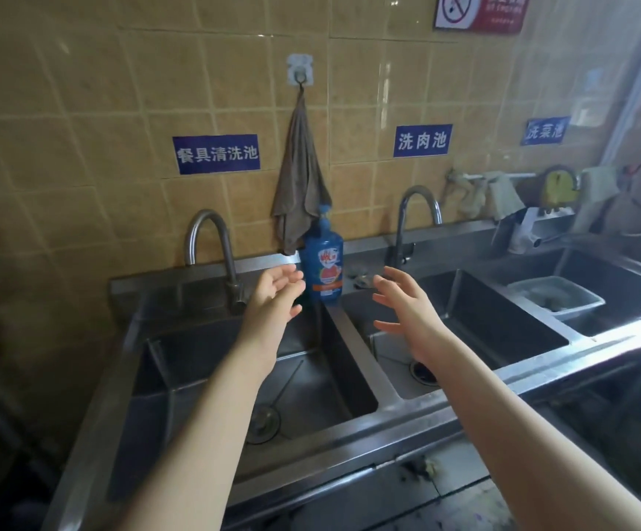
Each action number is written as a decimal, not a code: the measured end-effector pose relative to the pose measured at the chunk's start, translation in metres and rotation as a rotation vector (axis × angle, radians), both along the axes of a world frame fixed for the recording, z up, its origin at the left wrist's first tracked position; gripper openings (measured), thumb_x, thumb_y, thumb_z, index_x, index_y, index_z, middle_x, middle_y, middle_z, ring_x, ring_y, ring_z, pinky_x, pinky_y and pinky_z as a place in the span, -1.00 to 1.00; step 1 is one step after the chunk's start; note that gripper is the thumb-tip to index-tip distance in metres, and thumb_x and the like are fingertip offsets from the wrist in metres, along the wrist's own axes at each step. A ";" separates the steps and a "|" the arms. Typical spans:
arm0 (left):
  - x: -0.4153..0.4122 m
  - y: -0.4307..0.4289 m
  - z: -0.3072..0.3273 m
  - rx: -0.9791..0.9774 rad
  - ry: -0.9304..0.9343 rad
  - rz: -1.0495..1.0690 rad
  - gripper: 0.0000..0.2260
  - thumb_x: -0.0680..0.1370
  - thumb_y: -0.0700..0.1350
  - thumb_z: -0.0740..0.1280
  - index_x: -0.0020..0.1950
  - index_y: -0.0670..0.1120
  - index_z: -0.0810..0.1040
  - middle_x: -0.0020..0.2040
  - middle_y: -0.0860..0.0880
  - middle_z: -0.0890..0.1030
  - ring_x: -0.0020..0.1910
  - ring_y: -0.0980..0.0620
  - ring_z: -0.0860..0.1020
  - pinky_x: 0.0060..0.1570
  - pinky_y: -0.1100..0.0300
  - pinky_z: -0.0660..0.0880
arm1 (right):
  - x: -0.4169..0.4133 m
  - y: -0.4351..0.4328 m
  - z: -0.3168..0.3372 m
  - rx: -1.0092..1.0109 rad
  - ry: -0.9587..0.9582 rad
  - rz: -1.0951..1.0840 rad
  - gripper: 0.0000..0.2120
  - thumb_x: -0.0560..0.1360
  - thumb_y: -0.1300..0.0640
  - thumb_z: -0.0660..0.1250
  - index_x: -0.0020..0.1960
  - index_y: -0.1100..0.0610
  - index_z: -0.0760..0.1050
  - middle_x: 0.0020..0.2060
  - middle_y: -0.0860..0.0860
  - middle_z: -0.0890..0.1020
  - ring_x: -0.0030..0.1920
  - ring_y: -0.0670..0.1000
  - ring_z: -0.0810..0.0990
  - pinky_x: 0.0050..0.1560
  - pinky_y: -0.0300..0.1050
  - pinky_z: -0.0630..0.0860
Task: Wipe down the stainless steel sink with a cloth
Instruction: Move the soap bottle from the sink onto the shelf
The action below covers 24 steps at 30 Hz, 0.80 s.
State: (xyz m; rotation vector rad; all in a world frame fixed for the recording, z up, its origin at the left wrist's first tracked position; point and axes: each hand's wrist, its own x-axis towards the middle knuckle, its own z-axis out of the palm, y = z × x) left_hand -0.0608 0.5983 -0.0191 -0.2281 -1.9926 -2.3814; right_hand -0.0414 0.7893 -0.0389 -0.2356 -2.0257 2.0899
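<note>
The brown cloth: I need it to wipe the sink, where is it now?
In the head view the brown cloth hangs from a hook on the tiled wall, centre-left, above the blue soap bottle and between the left tap and middle tap.

A blue label (217, 154) on the tiled wall (119, 90), left of the hanging cloth (299, 178), is reading 餐具清洗池. A second label (422, 141), right of the cloth, is reading 洗肉池. A third label (544, 131), farther right, is showing 洗菜池, slightly blurred. Above and right of the cloth, a red sign (479, 11) is displaying a no-smoking symbol; its lettering is too blurred to read.
</note>
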 end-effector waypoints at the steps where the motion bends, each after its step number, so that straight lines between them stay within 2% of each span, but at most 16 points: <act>1: -0.006 0.008 -0.003 -0.006 -0.010 -0.006 -0.86 0.54 -0.18 0.27 0.00 0.07 0.49 0.12 0.03 0.56 0.12 0.10 0.52 0.09 0.13 0.47 | -0.005 0.007 -0.004 -0.009 -0.014 -0.006 -0.53 0.51 -0.05 0.30 0.37 -0.02 0.30 0.20 -0.06 0.49 0.19 -0.02 0.47 0.18 0.15 0.48; 6: -0.055 0.038 -0.017 -0.039 -0.059 -0.007 -0.84 0.53 -0.18 0.28 0.01 0.07 0.48 0.16 0.01 0.54 0.09 0.13 0.51 0.14 0.07 0.47 | -0.049 0.028 -0.020 -0.030 -0.038 -0.039 -0.54 0.51 -0.02 0.31 0.37 -0.05 0.30 0.20 -0.07 0.47 0.21 -0.01 0.46 0.16 0.11 0.49; 12: -0.131 0.067 -0.047 -0.028 -0.121 -0.025 -0.87 0.53 -0.13 0.30 0.03 0.07 0.47 0.10 0.05 0.53 0.09 0.14 0.50 0.14 0.07 0.47 | -0.124 0.045 -0.042 -0.015 -0.101 -0.042 -0.50 0.51 -0.02 0.31 0.40 -0.02 0.26 0.30 0.01 0.44 0.21 -0.01 0.44 0.21 0.14 0.46; 16: -0.181 0.077 -0.066 -0.037 -0.176 0.008 -0.83 0.52 -0.10 0.32 0.10 0.04 0.46 0.05 0.09 0.52 0.05 0.16 0.51 0.09 0.12 0.48 | -0.173 0.051 -0.055 -0.018 -0.158 -0.033 -0.47 0.50 -0.01 0.32 0.41 -0.01 0.25 0.32 0.02 0.42 0.22 0.00 0.43 0.17 0.07 0.46; 19: -0.212 0.083 -0.079 -0.044 -0.217 0.018 -0.86 0.52 -0.11 0.33 0.03 0.09 0.46 0.03 0.10 0.54 0.02 0.18 0.52 0.02 0.17 0.49 | -0.203 0.056 -0.068 -0.025 -0.189 -0.017 -0.44 0.48 -0.01 0.34 0.42 0.00 0.24 0.30 0.02 0.43 0.18 -0.02 0.42 0.13 0.05 0.46; 21: -0.227 0.087 -0.089 -0.049 -0.236 0.037 -0.85 0.52 -0.12 0.33 0.02 0.10 0.46 0.01 0.12 0.54 0.00 0.20 0.52 -0.02 0.20 0.49 | -0.220 0.061 -0.078 -0.016 -0.214 0.000 -0.43 0.47 -0.02 0.36 0.41 -0.02 0.25 0.29 0.02 0.43 0.16 -0.02 0.42 0.17 0.10 0.46; 24: -0.248 0.094 -0.104 -0.064 -0.249 0.080 -0.79 0.51 -0.12 0.33 0.11 0.07 0.45 0.01 0.16 0.54 -0.02 0.25 0.50 -0.10 0.27 0.44 | -0.249 0.072 -0.092 0.002 -0.242 0.023 -0.42 0.44 -0.01 0.39 0.39 -0.05 0.25 0.31 0.03 0.42 0.15 0.00 0.42 0.21 0.16 0.44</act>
